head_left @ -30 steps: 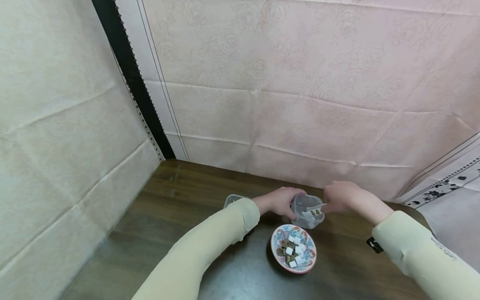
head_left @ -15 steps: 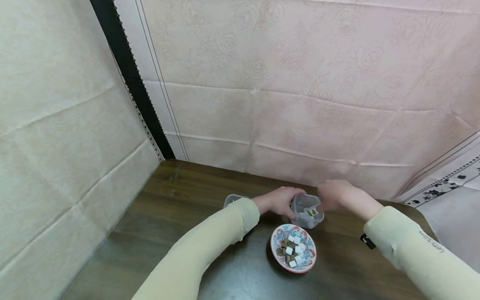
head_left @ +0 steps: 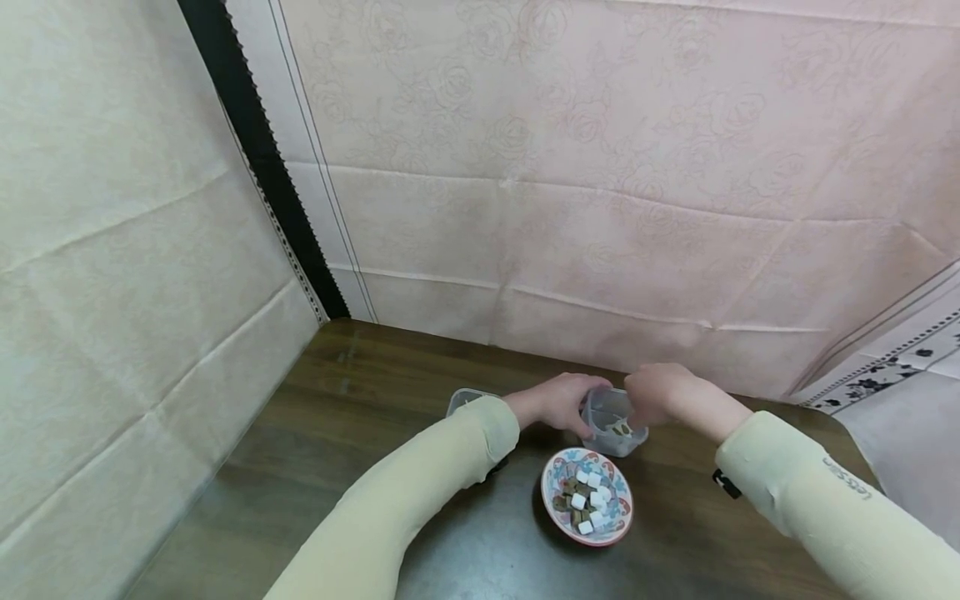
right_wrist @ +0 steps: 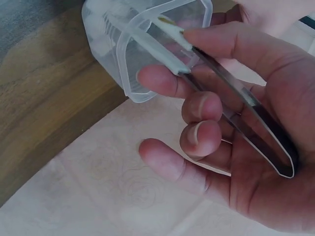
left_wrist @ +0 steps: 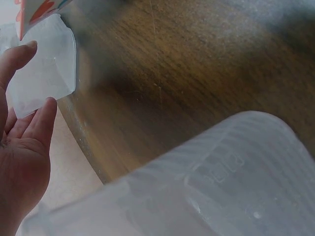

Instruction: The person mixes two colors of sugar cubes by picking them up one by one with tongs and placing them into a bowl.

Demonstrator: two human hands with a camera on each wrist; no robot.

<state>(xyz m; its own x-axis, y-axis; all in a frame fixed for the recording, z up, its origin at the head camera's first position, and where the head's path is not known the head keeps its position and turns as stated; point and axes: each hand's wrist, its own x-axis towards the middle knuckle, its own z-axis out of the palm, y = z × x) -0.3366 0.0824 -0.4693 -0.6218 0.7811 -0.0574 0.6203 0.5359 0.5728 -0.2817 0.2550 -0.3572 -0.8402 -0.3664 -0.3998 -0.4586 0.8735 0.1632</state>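
My left hand (head_left: 558, 402) grips a clear plastic container (head_left: 609, 446), thumb and fingers on opposite sides. In the right wrist view my right hand (right_wrist: 266, 88) holds metal tongs (right_wrist: 268, 124) with white tips (right_wrist: 157, 53). The tips reach in through the container's mouth, where pale pieces lie at the far end and a small brown-and-white bit shows by one tip. Just in front of the container stands a patterned bowl (head_left: 615, 483) with white cubes (head_left: 597, 500) and brown cubes (head_left: 567, 503).
A second translucent container (left_wrist: 231, 172) stands beside my left wrist, mostly hidden by the sleeve in the head view. The dark wooden table (head_left: 360, 450) ends at a pink cloth wall (head_left: 600, 250) behind, with another cloth (head_left: 150, 292) on the left.
My right hand has moved left, over the container's right rim, bringing the tongs deeper into it. The left hand, the container and the bowl have stayed in place.
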